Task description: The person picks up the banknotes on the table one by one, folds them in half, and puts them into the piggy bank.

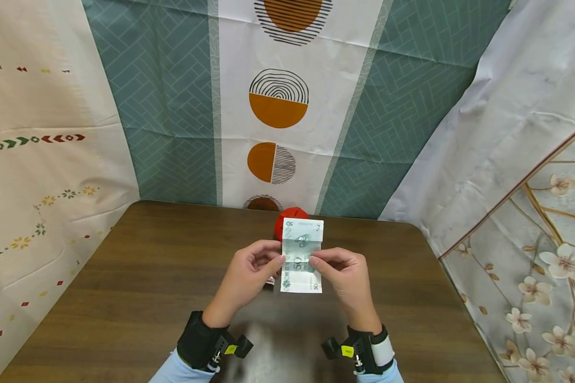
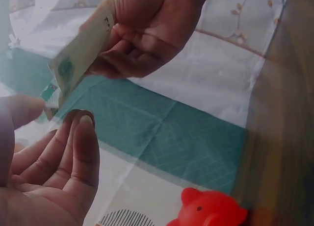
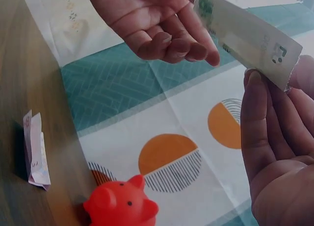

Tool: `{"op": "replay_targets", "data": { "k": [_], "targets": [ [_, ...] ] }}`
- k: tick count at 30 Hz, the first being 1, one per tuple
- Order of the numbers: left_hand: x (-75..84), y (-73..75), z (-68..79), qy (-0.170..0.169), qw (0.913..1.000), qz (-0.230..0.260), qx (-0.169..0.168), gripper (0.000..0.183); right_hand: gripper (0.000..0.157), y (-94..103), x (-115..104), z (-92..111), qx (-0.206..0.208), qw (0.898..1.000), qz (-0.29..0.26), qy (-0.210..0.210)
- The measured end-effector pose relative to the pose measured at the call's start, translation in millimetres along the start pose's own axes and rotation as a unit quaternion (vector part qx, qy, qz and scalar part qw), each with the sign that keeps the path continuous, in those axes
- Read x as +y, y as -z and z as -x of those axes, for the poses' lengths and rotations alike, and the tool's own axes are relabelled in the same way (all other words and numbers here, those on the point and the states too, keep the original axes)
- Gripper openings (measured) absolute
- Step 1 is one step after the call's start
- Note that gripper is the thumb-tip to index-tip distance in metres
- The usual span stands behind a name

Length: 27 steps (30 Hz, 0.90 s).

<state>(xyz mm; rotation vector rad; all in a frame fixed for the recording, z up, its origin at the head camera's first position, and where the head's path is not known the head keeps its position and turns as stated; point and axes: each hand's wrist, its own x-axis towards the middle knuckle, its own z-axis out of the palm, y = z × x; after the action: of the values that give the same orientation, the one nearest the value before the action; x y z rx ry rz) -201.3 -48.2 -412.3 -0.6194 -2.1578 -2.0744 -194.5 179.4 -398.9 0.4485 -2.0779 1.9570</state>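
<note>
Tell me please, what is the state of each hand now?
Left hand: at the banknote; whether it grips cannot be told.
Right hand: holding the banknote, pinched.

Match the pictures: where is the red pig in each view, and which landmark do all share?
Head: red pig, just below centre, partly behind the green banknote.
Left wrist: bottom edge, right of centre.
Right wrist: bottom edge, left of centre.
Shared landmark: the green banknote.

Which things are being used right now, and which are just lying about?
Being used:
green banknote, held up
right hand, pinching it
left hand, at its other side

Probably just lying about:
red toy pig
folded pink paper, maybe money, on the table
</note>
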Motion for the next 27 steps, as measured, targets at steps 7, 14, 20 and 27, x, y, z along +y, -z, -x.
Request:
{"op": "replay_targets", "data": {
  "k": [7,14,20,27],
  "targets": [
    [-0.2,-1.1,0.1,0.005,0.9999,0.007,0.006,0.028,0.014,-1.8,1.7,-0.2,-0.007,1.0,-0.002,-0.004],
    [1.8,-2.7,0.1,0.009,0.9988,0.047,0.006,0.026,0.011,-3.5,2.9,0.1,-0.008,1.0,-0.021,-0.009],
    [2.3,-2.4,0.0,0.014,0.9983,0.056,0.009,0.022,0.022,-5.9,2.9,0.6,-0.006,0.998,-0.065,0.002],
    [2.2,-1.4,0.7,0.013,0.9973,0.071,0.01,0.021,0.027,-5.6,3.8,1.0,-0.024,0.997,-0.074,-0.007]
  ]
}}
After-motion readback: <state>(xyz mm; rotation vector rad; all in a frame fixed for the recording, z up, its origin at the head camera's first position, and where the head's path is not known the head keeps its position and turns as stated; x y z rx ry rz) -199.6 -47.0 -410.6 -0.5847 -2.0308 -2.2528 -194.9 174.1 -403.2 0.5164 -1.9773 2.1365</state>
